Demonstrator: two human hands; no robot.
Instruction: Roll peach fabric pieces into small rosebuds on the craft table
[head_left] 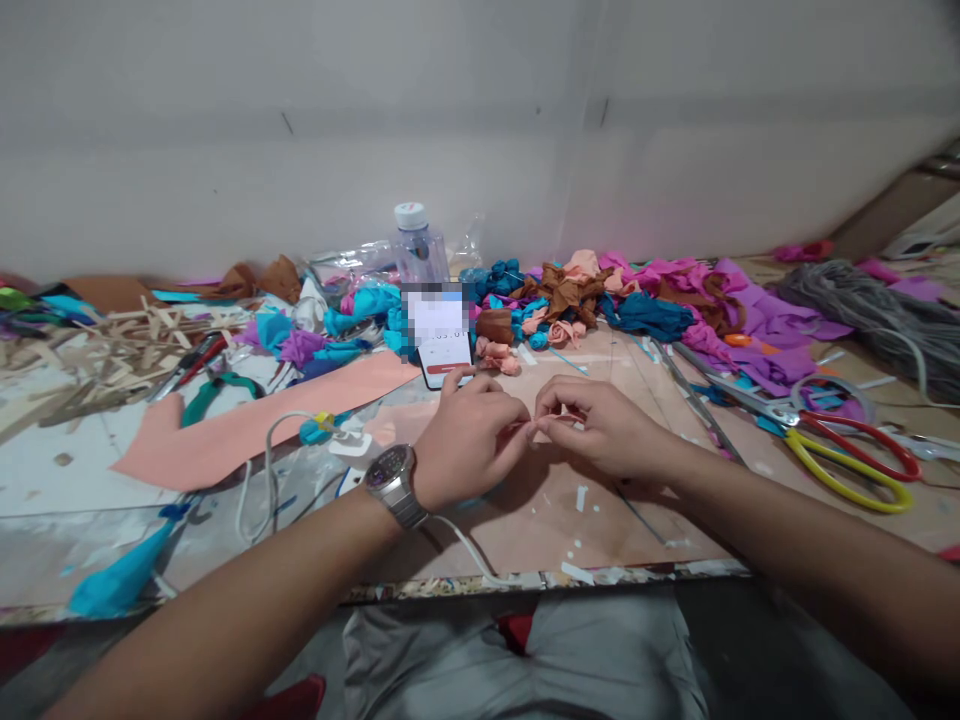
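My left hand (472, 435), with a metal-band watch on its wrist, and my right hand (600, 425) meet fingertip to fingertip above the table (510, 535). Both pinch a small peach paper piece (553, 418), mostly hidden by the fingers. Just behind my left hand a phone (444, 350) leans upright with its screen lit. To the left lies a long peach paper strip (292, 415). Small rolled peach paper flowers (499, 357) rest beyond my hands.
Scissors (795, 410) with red and yellow handles lie at right, near a grey cord bundle (862, 310). Crumpled coloured paper (652, 315) lines the wall. A bottle (420, 245) stands behind the phone. Green-handled pliers (217, 392) and a white cable (259, 500) are at left.
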